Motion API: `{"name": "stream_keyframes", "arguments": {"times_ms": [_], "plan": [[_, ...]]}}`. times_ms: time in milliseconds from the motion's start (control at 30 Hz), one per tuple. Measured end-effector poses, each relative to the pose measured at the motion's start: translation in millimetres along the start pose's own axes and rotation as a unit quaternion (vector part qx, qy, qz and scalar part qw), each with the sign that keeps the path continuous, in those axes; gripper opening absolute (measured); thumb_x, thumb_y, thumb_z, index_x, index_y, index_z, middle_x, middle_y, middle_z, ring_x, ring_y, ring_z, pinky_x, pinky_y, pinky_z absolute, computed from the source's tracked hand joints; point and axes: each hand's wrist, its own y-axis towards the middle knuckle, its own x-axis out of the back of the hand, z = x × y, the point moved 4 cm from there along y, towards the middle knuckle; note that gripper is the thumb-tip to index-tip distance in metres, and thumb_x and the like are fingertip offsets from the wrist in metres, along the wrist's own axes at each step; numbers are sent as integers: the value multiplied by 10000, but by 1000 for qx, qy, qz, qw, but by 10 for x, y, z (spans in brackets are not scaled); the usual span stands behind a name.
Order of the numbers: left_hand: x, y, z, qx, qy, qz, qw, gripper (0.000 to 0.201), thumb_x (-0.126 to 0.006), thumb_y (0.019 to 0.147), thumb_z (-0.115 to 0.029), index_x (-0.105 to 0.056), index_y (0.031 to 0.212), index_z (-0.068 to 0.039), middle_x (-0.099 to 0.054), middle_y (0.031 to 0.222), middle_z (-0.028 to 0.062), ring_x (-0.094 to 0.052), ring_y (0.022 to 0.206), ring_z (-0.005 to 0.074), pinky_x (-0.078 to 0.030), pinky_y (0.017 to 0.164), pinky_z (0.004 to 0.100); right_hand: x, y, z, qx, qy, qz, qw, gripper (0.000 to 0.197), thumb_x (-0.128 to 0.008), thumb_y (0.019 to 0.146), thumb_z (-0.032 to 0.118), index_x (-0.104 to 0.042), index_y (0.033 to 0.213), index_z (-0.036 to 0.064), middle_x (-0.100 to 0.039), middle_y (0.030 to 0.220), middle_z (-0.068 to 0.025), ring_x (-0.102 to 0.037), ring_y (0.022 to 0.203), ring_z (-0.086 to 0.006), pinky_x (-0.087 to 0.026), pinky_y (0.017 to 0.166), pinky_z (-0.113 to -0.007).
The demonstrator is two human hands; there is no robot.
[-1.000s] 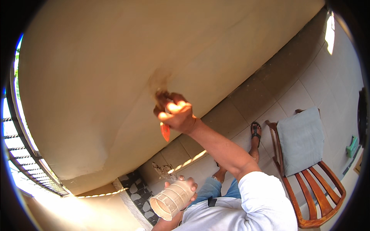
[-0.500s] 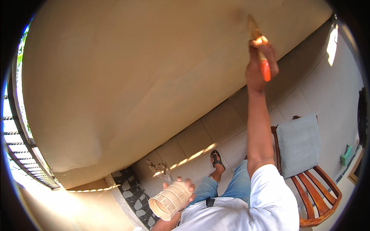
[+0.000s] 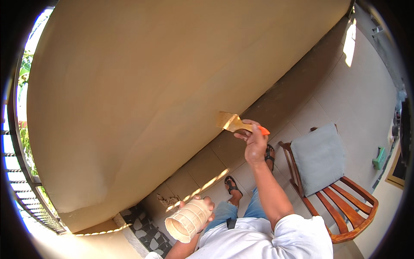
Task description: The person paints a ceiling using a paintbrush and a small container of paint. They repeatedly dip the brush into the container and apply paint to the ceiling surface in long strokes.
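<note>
While the right hand (image 3: 255,144) grips the paintbrush (image 3: 236,124), its long axis lies near level, bristles pointing left at the wall (image 3: 142,95)

Tiled floor (image 3: 319,108) — wooden chair (image 3: 345,207) and small green stool (image 3: 378,158) on it.

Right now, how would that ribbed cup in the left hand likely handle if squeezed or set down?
The ribbed cup looks thin-walled, so probably light and apt to flex. The left hand holds it tilted, mouth outward; contents, if any, could spill.

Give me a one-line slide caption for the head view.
Right hand holds a paintbrush at a beige wall; left hand grips a cream cup.
</note>
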Motion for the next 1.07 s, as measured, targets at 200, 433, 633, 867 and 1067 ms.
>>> {"name": "stream_keyframes", "arguments": {"times_ms": [200,433,633,867,1067], "plan": [[-140,347,138,38,-4,13,999,592,-602,1020,-582,-569,1385,-118,-511,1336,195,-486,1236,361,-554,877,540,1016,137,451,15,-12,-165,986,319,-657,1033,285,-684,1154,-8,-729,1040,-126,-721,858,-207,-593,692,-309],[-266,846,295,82,1,16,997,590,-596,1024,-585,-552,1385,-120,-501,1346,193,-491,1248,365,-554,880,548,1626,128,666,-15,26,-272,962,274,-679,967,72,-632,1199,-67,-717,1014,-179,-773,900,-269,-620,706,-319],[-402,1178,473,83,4,22,996,599,-586,1025,-599,-550,1389,-125,-503,1348,188,-489,1260,363,-555,892,550,1634,266,764,-186,240,-136,943,294,-584,959,-78,-560,1246,-133,-663,1227,-258,-718,1155,-335,-671,832,-296],[-581,1406,662,67,4,7,998,608,-592,1015,-612,-563,1384,-130,-507,1341,184,-486,1249,354,-549,875,549,757,1032,1429,-119,0,17,993,273,-530,1050,213,-632,1135,-26,-604,735,-68,-500,484,-94,-354,379,-218],[-644,1457,734,57,5,3,998,640,-602,992,-647,-565,1391,-148,-504,1349,171,-480,1249,351,-545,875,557,-155,2129,2200,104,-190,-38,975,287,-562,1085,306,-677,1045,47,-518,704,22,-456,535,-59,-328,461,-227]]}}
